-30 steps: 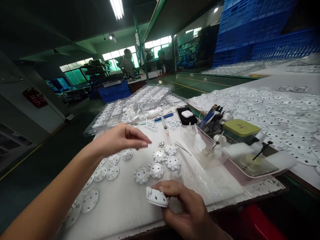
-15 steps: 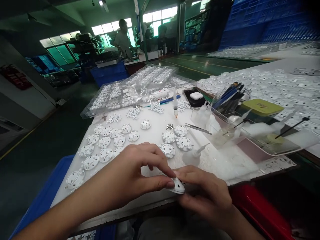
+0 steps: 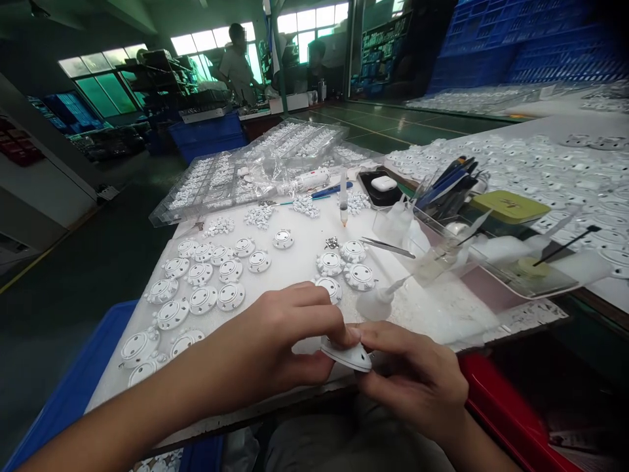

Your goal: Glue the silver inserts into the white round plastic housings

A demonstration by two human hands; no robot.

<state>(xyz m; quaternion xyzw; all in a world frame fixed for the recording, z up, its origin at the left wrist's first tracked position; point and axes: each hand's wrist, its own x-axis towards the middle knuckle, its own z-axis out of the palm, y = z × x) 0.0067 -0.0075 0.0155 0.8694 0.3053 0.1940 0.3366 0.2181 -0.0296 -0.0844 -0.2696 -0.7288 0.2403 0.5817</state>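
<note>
A white round disc (image 3: 350,356) with a small dark hole is held up at the table's front edge, tilted. My left hand (image 3: 295,334) grips its left side, fingertips over the top and thumb at the near left. My right hand (image 3: 413,367) pinches the right side between thumb and index finger. Beyond the hands lie several similar white discs (image 3: 230,296) with small knobs round their rims, on the white table (image 3: 289,262). Behind my right hand stands a squeeze bottle (image 3: 374,303) with a thin nozzle.
Tweezers (image 3: 388,247), a syringe (image 3: 343,200) and small white pieces (image 3: 260,215) lie farther back. Tools stand in a clear tray (image 3: 515,292) at the right. Clear partitioned trays (image 3: 196,190) sit at the back left. A red bin (image 3: 506,406) is below right. A person (image 3: 238,65) stands far off.
The held disc has turned and now shows more of its side. My left fingers have shifted over its top, and both hands have moved slightly right. The view has shifted a little.
</note>
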